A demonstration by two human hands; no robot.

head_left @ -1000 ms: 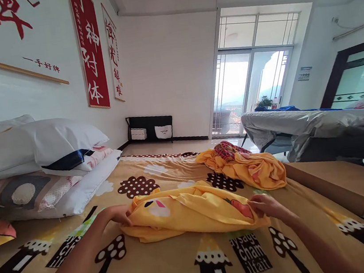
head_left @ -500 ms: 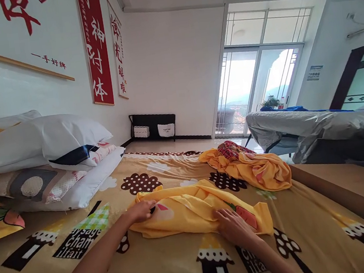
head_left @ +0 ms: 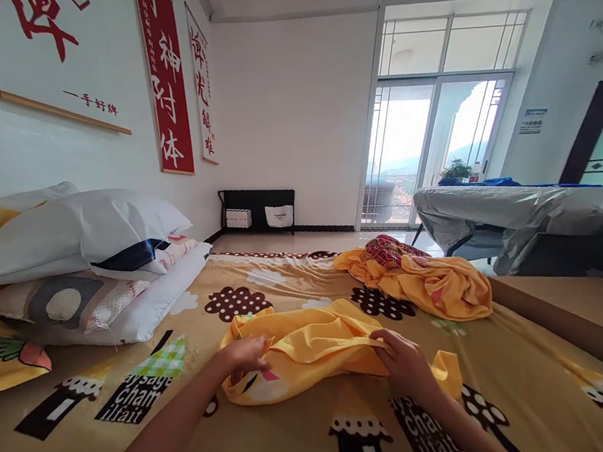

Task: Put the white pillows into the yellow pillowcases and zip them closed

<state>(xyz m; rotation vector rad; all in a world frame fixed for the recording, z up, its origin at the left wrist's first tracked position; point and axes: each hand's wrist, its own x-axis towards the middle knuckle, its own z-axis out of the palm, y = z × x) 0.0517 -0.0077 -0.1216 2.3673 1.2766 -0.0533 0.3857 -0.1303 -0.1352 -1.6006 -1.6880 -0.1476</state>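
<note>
We see a yellow cloth [head_left: 317,342] lying bunched on a bed [head_left: 307,440] spread with a tan blanket printed with brown mushroom shapes and blocks of lettering. The cloth is bright yellow and soft, deeply creased, with a cartoon print in white, pink and black showing on the fold at its near left corner. Its long axis runs left to right across our view, roughly level with the near edge of the bed, one end by each hand. The left hand [head_left: 246,354] is closed on the left end, fingers curled over a fold just above the printed patch. The right hand [head_left: 405,360] pinches a raised ridge of the fabric near the right end, fingers drawn narrow around it, and a loose yellow flap trails on the blanket just past the wrist. Farther up the bed, well apart from the hands, lies a second crumpled pile of orange-yellow fabric [head_left: 431,283] with a red checked piece on top. Stacked pillows [head_left: 75,241] sit at the left against the wall.
</note>
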